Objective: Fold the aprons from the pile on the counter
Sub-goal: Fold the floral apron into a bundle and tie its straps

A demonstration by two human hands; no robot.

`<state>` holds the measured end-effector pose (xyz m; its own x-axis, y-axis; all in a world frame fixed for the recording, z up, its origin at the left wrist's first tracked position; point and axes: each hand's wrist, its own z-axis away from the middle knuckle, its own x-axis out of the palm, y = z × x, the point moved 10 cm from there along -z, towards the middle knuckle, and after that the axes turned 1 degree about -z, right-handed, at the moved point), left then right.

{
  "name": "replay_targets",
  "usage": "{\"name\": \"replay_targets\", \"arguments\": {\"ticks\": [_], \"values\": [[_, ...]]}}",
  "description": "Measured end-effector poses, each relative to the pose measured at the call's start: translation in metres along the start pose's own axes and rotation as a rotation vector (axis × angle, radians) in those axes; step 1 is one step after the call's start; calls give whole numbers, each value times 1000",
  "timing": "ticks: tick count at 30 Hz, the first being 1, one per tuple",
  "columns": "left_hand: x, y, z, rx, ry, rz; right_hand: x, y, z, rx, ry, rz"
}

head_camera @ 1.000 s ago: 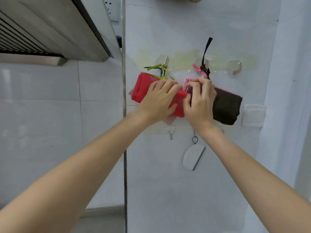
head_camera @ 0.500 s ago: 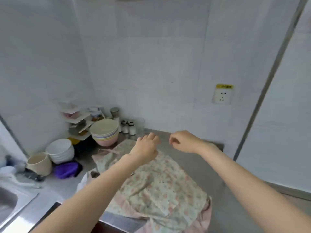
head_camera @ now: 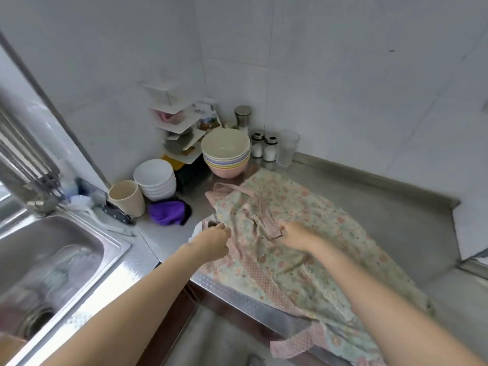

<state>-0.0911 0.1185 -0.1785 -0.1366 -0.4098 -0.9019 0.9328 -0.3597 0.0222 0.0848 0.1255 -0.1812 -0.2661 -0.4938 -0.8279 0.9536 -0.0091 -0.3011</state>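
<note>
Floral cotton, pale green with pink dotted trim: the apron (head_camera: 303, 233) lies rumpled on the steel counter (head_camera: 383, 212) under both hands.

The left hand (head_camera: 211, 243) has its fingers curled onto the cloth's left edge, apparently pinching it, with a scrap of white fabric (head_camera: 196, 231) showing just beside the knuckles. The right hand (head_camera: 295, 236) rests on the middle of the cloth, fingertips meeting a pink strap (head_camera: 266, 220); whether they grip it or only touch cannot be told through the blur. Both hands sit near the bib end, probably to lift and spread the apron flat before the first fold. Its far hem overhangs the counter edge, well away from the fingers. No label or writing is readable anywhere.
</note>
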Motion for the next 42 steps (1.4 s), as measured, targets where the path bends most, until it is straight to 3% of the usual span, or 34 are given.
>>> {"name": "replay_targets", "arguments": {"ticks": [4,9,11,14,18,22,24,28,31,34,38,42], "values": [[1,-11,-38,-34,6,34,49,6,-16,16,-174,178],[-11,-17,-79,-118,50,28,60,-6,3,-175,-364,356],[-3,-24,-88,-248,5,108,70,7,10,-131,-486,376],[20,-6,-98,-239,-142,136,72,24,18,20,-521,297],[19,14,-97,-94,-246,13,77,26,25,149,-451,252],[16,37,-80,224,-290,-333,60,37,16,219,-231,298],[30,37,-75,267,-304,-439,63,45,23,280,-177,212],[19,64,-70,379,-13,-568,80,48,48,421,-145,212],[18,89,-59,558,49,-635,102,52,63,493,-239,197],[-18,90,-64,511,109,-442,97,49,64,432,-220,166],[-131,116,-52,563,267,-29,54,34,77,410,-206,-144],[-234,145,-10,664,327,202,-44,44,106,504,35,-99]]}}
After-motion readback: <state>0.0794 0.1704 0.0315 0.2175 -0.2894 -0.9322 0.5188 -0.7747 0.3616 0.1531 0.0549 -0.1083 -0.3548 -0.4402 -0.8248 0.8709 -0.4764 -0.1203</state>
